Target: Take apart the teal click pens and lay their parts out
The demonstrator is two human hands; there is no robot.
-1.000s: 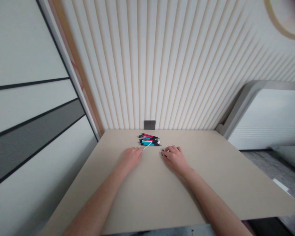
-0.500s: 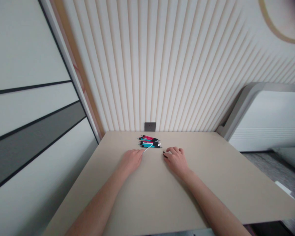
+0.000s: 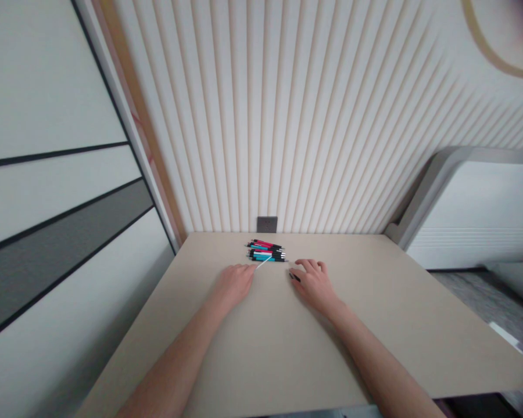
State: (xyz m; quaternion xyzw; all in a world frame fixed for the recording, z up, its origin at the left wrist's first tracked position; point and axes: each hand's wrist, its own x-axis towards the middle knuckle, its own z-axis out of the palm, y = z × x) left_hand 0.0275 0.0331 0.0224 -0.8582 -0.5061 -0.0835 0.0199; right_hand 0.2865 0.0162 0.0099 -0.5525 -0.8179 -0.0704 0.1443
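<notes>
Both of my hands rest on a beige table. My left hand lies palm down, fingers closed on a thin white stick that points up and right toward a pile of pens. The pile of pens, pink, teal and black, lies near the table's far edge, just beyond both hands. My right hand is curled, with a small black object at its thumb and fingertips; I cannot make out what that object is.
A grey wall socket sits on the ribbed wall right behind the pens. White and grey cabinet panels stand along the table's left side. A white unit with a grey frame stands to the right.
The view has shifted slightly. My right hand has drawn a little back from the pens with the black object. The left hand has stayed put.
</notes>
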